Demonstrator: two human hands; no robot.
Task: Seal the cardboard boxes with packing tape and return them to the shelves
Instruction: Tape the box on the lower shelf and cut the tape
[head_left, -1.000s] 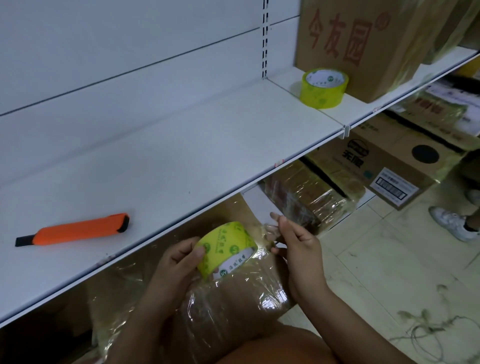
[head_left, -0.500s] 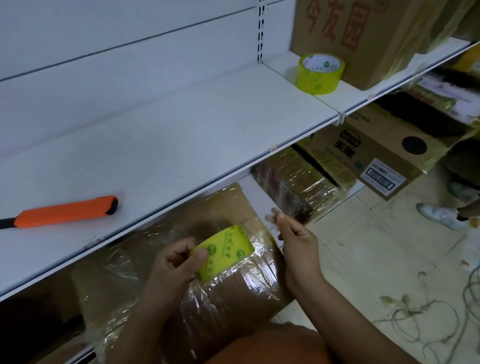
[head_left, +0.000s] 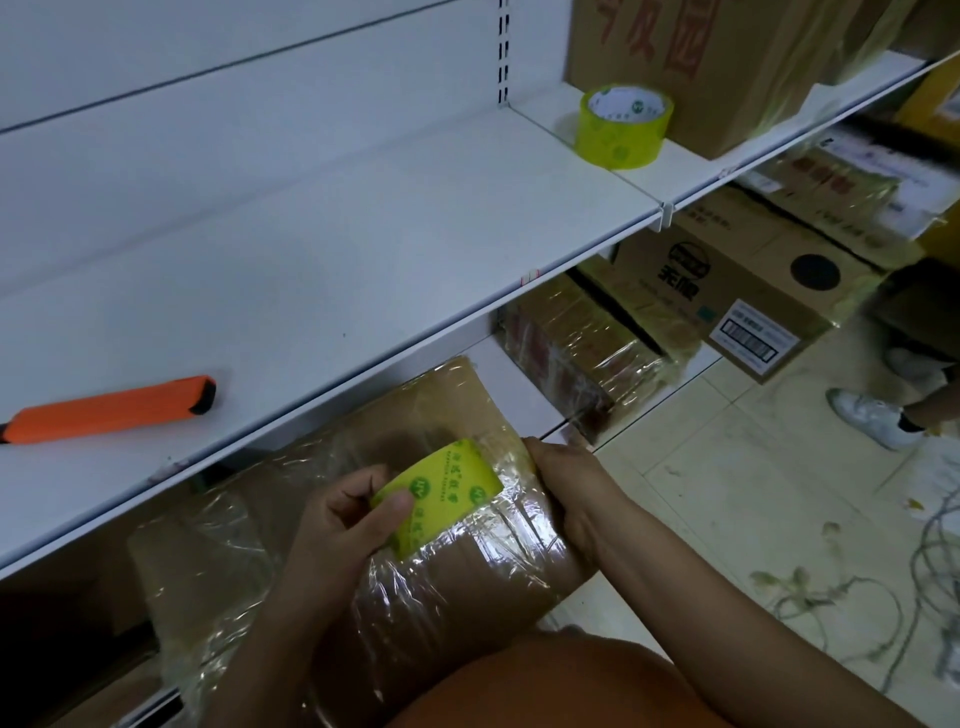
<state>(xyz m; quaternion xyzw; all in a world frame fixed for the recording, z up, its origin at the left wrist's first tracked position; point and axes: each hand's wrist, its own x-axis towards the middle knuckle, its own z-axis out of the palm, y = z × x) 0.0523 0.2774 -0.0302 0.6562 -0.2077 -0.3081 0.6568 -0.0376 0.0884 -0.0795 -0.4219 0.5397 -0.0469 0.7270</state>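
The right hand (head_left: 571, 493) has come down from the air and now presses the clear tape on the far right edge of the brown cardboard box (head_left: 447, 587). The left hand (head_left: 343, 519) grips the yellow-green tape roll (head_left: 447, 493) on the box top, so this strip is nearly fixed.

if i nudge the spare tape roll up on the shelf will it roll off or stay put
The spare tape roll lies flat on its side face on the white shelf, so it would probably slide, not roll. It looks thick and nearly full, so likely fairly heavy and stiff.
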